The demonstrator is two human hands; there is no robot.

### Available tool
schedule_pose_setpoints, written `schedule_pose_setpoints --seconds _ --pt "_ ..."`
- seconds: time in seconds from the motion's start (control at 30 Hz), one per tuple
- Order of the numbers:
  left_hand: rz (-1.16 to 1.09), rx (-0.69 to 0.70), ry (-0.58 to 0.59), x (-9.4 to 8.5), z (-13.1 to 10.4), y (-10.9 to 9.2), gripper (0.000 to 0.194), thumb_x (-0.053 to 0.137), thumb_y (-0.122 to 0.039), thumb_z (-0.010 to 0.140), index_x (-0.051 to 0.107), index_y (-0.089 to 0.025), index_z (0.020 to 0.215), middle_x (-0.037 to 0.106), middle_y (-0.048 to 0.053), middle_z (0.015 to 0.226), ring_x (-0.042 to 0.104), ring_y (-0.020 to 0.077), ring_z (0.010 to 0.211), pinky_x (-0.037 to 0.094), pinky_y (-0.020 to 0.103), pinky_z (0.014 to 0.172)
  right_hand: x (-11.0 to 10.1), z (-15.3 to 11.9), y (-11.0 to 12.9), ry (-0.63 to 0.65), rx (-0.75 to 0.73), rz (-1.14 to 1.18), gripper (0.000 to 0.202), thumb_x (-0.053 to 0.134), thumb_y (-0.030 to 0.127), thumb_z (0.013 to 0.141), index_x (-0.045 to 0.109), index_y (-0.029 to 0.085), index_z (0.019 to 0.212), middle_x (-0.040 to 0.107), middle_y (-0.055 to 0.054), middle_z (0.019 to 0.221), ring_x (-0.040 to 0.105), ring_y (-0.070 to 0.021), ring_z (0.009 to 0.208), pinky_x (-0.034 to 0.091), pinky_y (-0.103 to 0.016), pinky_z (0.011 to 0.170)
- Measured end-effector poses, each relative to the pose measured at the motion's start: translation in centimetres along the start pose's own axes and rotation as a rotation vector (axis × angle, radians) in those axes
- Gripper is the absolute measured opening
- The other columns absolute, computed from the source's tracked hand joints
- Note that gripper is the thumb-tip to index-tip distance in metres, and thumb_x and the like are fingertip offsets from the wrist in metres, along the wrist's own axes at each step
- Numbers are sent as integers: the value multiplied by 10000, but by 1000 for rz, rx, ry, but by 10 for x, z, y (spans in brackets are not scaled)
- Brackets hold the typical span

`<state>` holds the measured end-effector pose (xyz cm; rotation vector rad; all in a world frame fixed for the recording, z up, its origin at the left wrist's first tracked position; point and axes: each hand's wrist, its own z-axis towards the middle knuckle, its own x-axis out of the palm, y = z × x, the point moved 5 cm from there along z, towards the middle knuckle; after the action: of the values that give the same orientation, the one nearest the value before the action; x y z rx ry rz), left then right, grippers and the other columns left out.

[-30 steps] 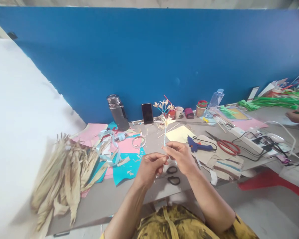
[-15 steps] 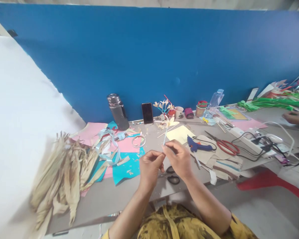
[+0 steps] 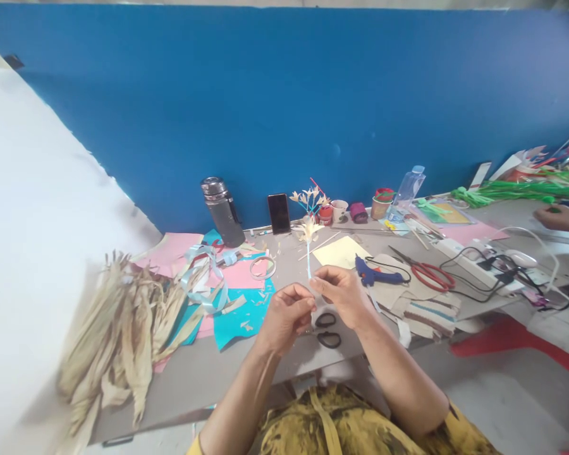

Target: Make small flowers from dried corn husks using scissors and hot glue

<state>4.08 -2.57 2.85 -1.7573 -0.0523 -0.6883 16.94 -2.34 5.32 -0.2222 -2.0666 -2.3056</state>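
A cream-coloured handmade flower (image 3: 309, 230) stands upright on a thin pale-blue stem over the middle of the table. My right hand (image 3: 344, 296) pinches this stem low down between thumb and fingertips. Just below and to the left, my left hand (image 3: 287, 318) is closed in a pinch near the stem's lower end; what lies between its fingertips is too small to make out. Black scissor handles (image 3: 329, 340) show on the table beneath my hands. Behind, similar flowers (image 3: 309, 198) stand grouped on blue stems.
Dried husks (image 3: 135, 341) pile up at left, beside light-blue ribbon (image 3: 203, 278) and blue paper (image 3: 239, 316). A glue gun (image 3: 382, 275), red-handled scissors (image 3: 431, 277) and a power strip (image 3: 477, 265) lie at right. A flask (image 3: 225, 218) and phone (image 3: 279, 213) stand behind. Another person's hand (image 3: 562, 220) is at far right.
The flower has turned on its stem and shifted slightly left, now more upright. My hands have parted a little, and more of the black scissor handles shows between them.
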Motion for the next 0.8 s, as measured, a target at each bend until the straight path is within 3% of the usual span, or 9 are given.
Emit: schedule_pose_setpoints --seconds 0.13,0.3,0.43,0.53,0.7,0.8 --pt "197 145 -147 -2 -2 -4 218 764 -266 676 568 -170 681 473 -76 508 328 36 390 240 192 412 0 -3 7 -22 -71 -149 218 721 365 742 662 162 690 554 30 584 450 -101 531 369 -237 519" --pt "583 377 -406 -2 -11 -16 124 654 -217 727 594 -166 632 573 -24 598 475 91 554 378 217 553 6 -13 19 -152 -337 -451 149 617 275 828 683 175 739 660 -21 722 586 -157 682 453 -270 675" --pt "652 454 -485 3 -15 -19 154 652 -237 749 593 -170 623 580 -18 594 491 105 580 389 221 570 14 -20 21 -225 -491 -557 152 564 231 853 678 185 764 657 -41 738 612 -179 727 463 -291 717" --pt "560 391 -423 3 -12 -16 157 675 -282 763 614 -172 670 563 -31 572 478 91 511 381 214 516 12 -19 19 -226 -440 -481 152 574 241 850 676 187 752 659 -38 749 612 -173 730 471 -282 713" --pt "217 85 -98 2 -2 -4 265 747 -398 727 657 -149 743 627 -1 626 447 63 409 333 197 385 2 -7 2 -46 -87 -156 216 669 361 809 681 168 713 598 9 601 531 -128 571 432 -242 568" --pt "118 5 -86 -3 1 1 287 831 -354 636 676 -127 719 652 19 618 431 44 392 293 170 352 -2 -5 -2 -20 -50 -94 239 698 391 785 700 158 730 578 20 587 481 -110 538 394 -234 528"
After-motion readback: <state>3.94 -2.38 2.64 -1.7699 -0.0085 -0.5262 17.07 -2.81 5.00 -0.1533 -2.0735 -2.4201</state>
